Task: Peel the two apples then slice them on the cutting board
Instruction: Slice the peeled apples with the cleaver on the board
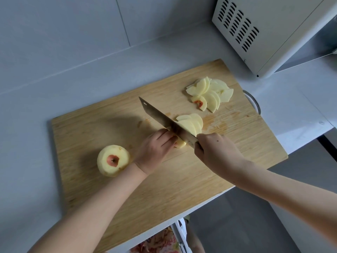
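— From the head camera, where is the fruit being cut?
— The apple piece (180, 143) lies near the middle of the cutting board (102, 128), under the fingertips of the left grip (155, 148), whose curled fingers hold it down. Only a small pale bit shows between fingers and blade.
— And the right grip?
— The right grip (217, 150) is wrapped round the handle of the knife (164, 121); the handle is hidden in the fist. The blade runs up and left from it, edge down on the apple piece, just beside the left fingertips.
— Past the blade?
— A fan of cut slices (191, 124) leans on the blade's far side, touching it. A larger slice pile (209, 93) sits toward the board's far right corner, well apart from both grips.
— The other apple?
— The peeled apple (113, 160) stands on the board's left part, a red patch at its top, just beside the left wrist, held by neither grip.
— Around the board?
— It rests on a pale bench (36, 106), with a white vented appliance (264, 33) at the far right.
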`<action>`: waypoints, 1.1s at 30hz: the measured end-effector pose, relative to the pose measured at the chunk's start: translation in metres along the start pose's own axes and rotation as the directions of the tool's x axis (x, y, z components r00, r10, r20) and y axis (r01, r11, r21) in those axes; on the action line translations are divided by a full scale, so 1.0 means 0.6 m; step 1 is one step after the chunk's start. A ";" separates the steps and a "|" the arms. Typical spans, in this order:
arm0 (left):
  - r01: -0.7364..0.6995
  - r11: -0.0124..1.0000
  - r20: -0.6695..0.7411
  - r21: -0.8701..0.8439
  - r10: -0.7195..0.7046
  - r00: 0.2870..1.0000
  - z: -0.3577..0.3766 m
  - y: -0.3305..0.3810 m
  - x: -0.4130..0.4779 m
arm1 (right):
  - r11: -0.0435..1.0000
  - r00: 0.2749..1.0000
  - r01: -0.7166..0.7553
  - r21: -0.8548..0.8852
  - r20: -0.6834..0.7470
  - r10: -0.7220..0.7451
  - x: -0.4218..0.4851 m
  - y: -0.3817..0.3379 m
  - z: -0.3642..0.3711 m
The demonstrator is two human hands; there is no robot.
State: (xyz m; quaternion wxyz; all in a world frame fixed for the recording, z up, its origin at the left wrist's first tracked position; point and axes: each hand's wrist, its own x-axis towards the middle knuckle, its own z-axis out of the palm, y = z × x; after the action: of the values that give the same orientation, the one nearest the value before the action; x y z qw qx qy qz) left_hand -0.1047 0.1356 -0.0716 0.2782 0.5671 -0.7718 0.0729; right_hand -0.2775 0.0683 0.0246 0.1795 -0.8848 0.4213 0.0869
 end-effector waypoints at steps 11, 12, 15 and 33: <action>0.027 0.998 -0.029 -0.051 -0.029 0.999 -0.005 0.004 0.003 | 0.967 0.999 -0.023 0.254 -0.017 0.028 0.014 0.027 0.032; 0.023 0.999 -0.033 -0.050 -0.024 0.999 -0.004 0.003 0.002 | 0.960 0.999 -0.029 0.277 -0.025 0.037 0.011 0.031 0.027; 0.021 0.999 -0.048 -0.049 -0.023 0.999 0.000 0.000 0.003 | 0.954 0.995 -0.052 0.296 -0.063 0.074 -0.005 0.032 0.010; -0.009 1.000 -0.031 -0.019 0.008 0.999 0.002 -0.005 0.001 | 0.998 0.998 -0.022 0.065 -0.054 0.026 -0.031 0.011 -0.009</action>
State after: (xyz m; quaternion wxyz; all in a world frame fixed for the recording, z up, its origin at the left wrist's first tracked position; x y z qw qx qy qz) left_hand -0.1024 0.1334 -0.0730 0.2953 0.5600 -0.7704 0.0756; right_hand -0.2944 0.0755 0.0337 0.1954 -0.8753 0.4393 0.0513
